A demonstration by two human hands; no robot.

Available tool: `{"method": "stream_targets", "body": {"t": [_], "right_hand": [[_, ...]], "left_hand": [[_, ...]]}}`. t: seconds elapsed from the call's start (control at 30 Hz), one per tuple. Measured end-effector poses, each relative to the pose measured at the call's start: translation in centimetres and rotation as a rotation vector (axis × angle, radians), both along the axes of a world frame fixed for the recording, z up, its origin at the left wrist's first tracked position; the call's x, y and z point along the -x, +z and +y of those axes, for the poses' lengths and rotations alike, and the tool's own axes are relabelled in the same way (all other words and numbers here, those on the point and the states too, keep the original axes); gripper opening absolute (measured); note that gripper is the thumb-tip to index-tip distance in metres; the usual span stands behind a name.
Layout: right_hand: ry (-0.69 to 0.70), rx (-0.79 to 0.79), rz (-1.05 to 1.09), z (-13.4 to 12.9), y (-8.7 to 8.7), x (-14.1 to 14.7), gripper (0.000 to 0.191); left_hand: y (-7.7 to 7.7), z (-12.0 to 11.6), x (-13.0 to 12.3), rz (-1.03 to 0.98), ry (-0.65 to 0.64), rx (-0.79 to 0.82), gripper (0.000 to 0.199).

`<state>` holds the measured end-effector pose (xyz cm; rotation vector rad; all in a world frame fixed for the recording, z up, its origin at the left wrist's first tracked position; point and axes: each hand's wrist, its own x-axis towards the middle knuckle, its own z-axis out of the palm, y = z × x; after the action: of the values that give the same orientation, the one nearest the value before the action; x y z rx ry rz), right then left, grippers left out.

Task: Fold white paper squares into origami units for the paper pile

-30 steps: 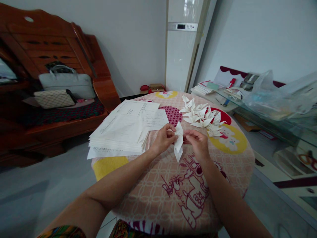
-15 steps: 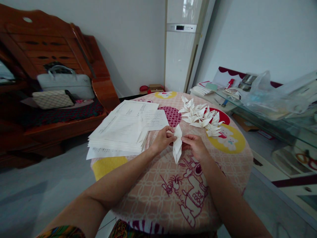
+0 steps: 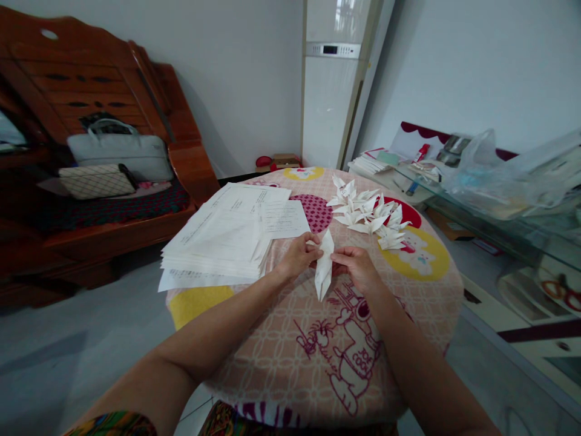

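My left grip (image 3: pixel 300 257) and right grip (image 3: pixel 358 267): both pinching one folded paper (image 3: pixel 323 274). I am seemingly shaping creases; next fold probably calling for aligned edges.

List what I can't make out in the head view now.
Head view:
Folded paper: its back, hidden behind its front.
Paper stack: print too small to read.
Paper stack's lower sheets: covered by those on top.
Left sleeve: cut off by the bottom edge.
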<state>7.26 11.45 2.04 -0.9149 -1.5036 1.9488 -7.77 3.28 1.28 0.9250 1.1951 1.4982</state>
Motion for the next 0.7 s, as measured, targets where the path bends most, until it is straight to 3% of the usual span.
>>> {"method": "stream_targets", "body": {"t": [0.2,0.4,0.53,0.7], "right_hand": [[-0.076,-0.053,-0.055,-0.4,-0.1,0.4,0.013],[-0.113,-0.137,-0.060,-0.8,0.1,0.6,0.011],[-0.110,-0.190,-0.053,-1.0,0.0,0.7,0.012],[-0.026,-0.117,-0.026,-0.8,0.0,0.5,0.016]], "left_hand": [[0.6,0.0,0.2,0.081,0.052,0.086,0.043],[0.1,0.5,0.7,0.147,-0.025,0.192,0.022],[-0.2,0.7,0.8,0.235,-0.052,0.135,0.016],[-0.4,0.7,1.0,0.243,-0.056,0.080,0.017]]}}
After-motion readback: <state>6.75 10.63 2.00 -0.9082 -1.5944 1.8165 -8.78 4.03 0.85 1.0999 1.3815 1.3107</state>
